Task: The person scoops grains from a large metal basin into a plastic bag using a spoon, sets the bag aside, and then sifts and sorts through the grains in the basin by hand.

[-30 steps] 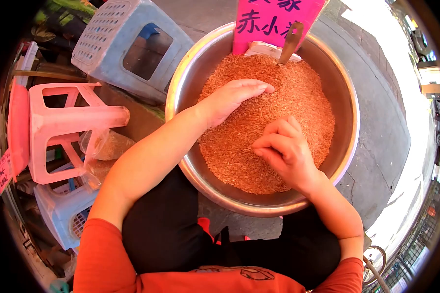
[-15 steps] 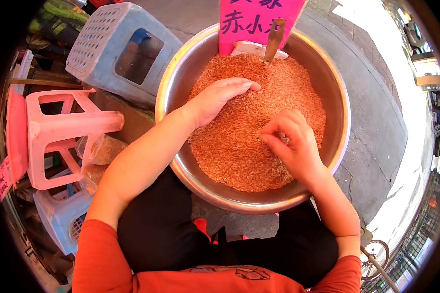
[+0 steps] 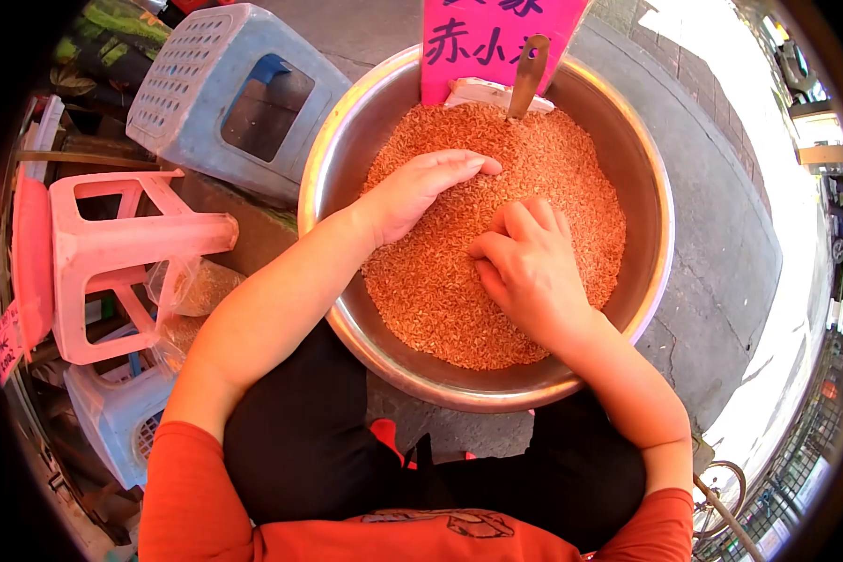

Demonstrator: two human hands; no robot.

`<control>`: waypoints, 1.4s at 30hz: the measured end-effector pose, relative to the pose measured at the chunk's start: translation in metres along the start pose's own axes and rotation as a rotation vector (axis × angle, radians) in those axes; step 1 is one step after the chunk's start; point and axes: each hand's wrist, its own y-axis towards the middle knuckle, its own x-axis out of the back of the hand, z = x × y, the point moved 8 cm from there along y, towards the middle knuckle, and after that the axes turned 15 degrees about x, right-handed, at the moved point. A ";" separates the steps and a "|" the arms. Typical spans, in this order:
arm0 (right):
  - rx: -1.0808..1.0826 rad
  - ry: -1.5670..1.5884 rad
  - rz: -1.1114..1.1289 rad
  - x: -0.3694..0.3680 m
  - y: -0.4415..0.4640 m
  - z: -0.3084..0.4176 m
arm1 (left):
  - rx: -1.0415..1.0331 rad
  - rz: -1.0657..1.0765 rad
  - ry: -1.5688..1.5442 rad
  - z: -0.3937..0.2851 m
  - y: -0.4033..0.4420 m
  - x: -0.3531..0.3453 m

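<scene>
A wide metal basin [image 3: 654, 234] holds a heap of reddish-brown grain [image 3: 440, 309]. My left hand [image 3: 426, 187] lies low over the left side of the heap, fingers stretched out together and slightly bent; its palm side is hidden. To its right, my right hand [image 3: 531, 265] is at the grain surface with thumb and forefinger pinched together. Whatever may be between those fingertips is too small to make out. A flat metal handle [image 3: 529, 75] sticks up from the grain at the back, in front of a bright pink sign [image 3: 468, 47] with dark handwritten characters.
A blue-grey plastic stool [image 3: 183, 103] lies tipped left of the basin. Nearer stand a pink stool [image 3: 122, 239], a clear bag of grain [image 3: 206, 288] and a light-blue stool [image 3: 122, 412]. My black-trousered legs [image 3: 290, 431] flank the basin's near side. Grey pavement [image 3: 721, 234] extends right.
My right hand has moved a little left and up over the grain, turning so its back shows more, fingers still pinched. My left hand stays in place.
</scene>
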 end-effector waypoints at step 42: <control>-0.002 0.118 0.008 0.015 -0.012 -0.007 | 0.013 -0.019 0.002 -0.001 -0.001 0.000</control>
